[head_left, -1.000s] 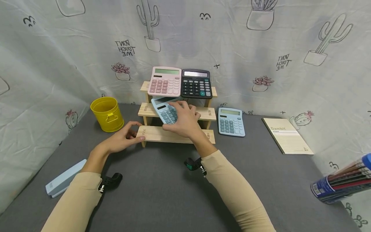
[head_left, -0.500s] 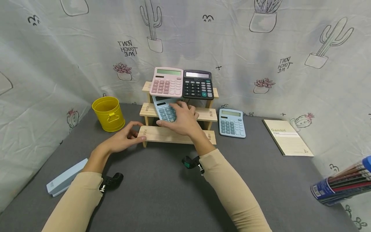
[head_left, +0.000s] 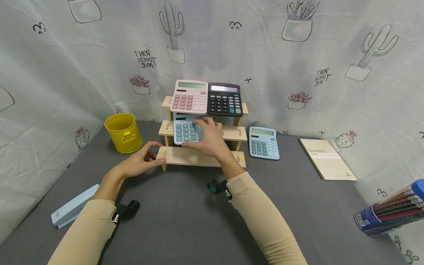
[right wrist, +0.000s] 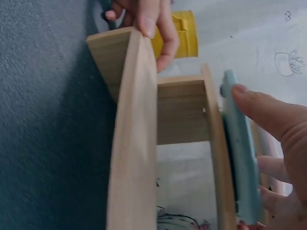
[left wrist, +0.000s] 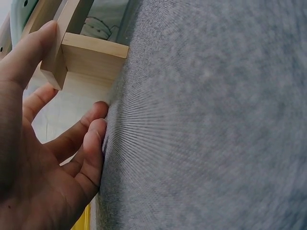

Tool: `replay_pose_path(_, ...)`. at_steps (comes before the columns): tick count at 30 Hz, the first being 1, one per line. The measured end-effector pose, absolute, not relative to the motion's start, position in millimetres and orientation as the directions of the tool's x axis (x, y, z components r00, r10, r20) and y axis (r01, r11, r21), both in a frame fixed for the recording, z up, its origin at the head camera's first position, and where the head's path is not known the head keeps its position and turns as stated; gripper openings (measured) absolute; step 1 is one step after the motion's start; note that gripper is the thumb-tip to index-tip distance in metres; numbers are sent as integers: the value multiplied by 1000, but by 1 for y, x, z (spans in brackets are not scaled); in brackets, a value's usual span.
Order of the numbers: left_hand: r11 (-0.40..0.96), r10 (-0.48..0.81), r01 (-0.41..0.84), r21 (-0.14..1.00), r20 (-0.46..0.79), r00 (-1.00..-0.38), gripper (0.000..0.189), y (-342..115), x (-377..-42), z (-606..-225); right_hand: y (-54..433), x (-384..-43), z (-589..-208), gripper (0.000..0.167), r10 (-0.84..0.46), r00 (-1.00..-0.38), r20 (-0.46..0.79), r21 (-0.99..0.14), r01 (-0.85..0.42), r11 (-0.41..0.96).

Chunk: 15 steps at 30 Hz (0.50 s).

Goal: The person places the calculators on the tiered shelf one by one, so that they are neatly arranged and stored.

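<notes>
My right hand (head_left: 210, 140) holds a light blue calculator (head_left: 185, 130) on the middle step of a three-tier wooden stand (head_left: 192, 156). Its thumb presses the calculator's lower edge in the right wrist view, with the other fingers at the side. The calculator stands nearly straight, its top partly hidden behind a pink calculator (head_left: 189, 96) on the top step. Beside the pink one is a black calculator (head_left: 225, 99). My left hand (head_left: 139, 160) pinches the left end of the lowest step; the left wrist view shows thumb and index finger (left wrist: 43, 98) on either side of the board.
A second light blue calculator (head_left: 264, 143) leans upright right of the stand, near a notebook (head_left: 328, 160). At far right, a blue can of pencils (head_left: 387, 217) appears tilted. On the left are a yellow bucket (head_left: 123, 133) and a pale blue stapler (head_left: 74, 206).
The right hand has turned the light blue calculator from a slant to nearly straight, its lower end swinging left. The left hand stays at the stand's end.
</notes>
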State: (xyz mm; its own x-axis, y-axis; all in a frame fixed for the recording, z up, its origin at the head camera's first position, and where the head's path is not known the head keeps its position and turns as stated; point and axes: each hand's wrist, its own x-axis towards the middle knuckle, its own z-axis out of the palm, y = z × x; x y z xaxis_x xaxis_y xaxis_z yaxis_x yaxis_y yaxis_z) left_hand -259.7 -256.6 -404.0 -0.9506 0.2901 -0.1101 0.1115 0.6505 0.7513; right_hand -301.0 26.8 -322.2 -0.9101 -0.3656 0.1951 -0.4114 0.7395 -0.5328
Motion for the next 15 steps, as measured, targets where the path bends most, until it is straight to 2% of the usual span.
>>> replay_pose_path(8, 648, 285, 108, 754, -108, -952, 73, -257, -259, -406, 10, -300, -336, 84, -280, -920, 274, -565, -390, 727)
replay_pose_path(15, 645, 288, 117, 755, -98, -953, 73, -256, -260, -407, 8, -300, -341, 80, -296, -912, 283, -562, -407, 720)
